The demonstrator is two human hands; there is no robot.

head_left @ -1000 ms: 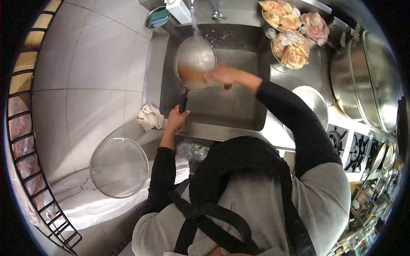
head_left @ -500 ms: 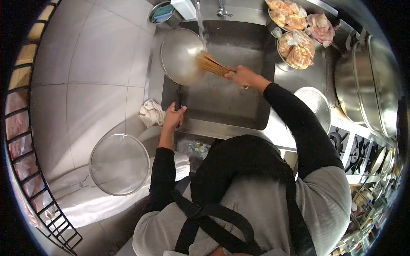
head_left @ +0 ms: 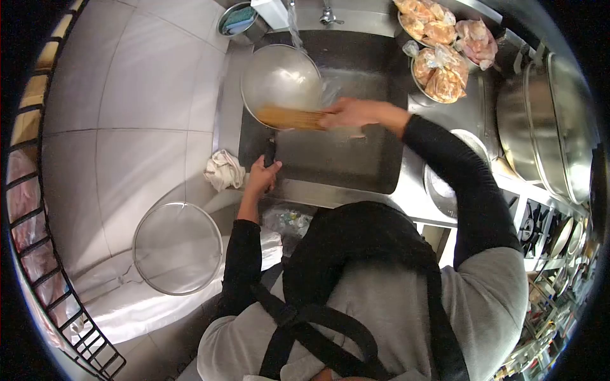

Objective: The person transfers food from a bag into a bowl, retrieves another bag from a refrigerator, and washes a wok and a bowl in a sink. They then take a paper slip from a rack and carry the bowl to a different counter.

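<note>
A round metal wok (head_left: 279, 76) with a dark handle is held over the left part of the sink (head_left: 337, 165). My left hand (head_left: 262, 176) is closed around that handle near the sink's front edge. In my right hand (head_left: 356, 114) is a bamboo wok brush (head_left: 289, 117), its bristles blurred by motion against the wok's near rim. Water runs from the tap (head_left: 292, 22) at the wok's far edge.
Bags of raw meat (head_left: 441, 76) sit in metal bowls right of the sink. A perforated strainer (head_left: 441, 190) and large pots (head_left: 540, 127) stand further right. A cloth (head_left: 223, 170) lies by the sink's left corner; a round mesh strainer (head_left: 178, 247) hangs at lower left.
The brush has swept left and toward me, from the wok's right side to its near rim. My right hand moved with it. The wok has shifted slightly to the right.
</note>
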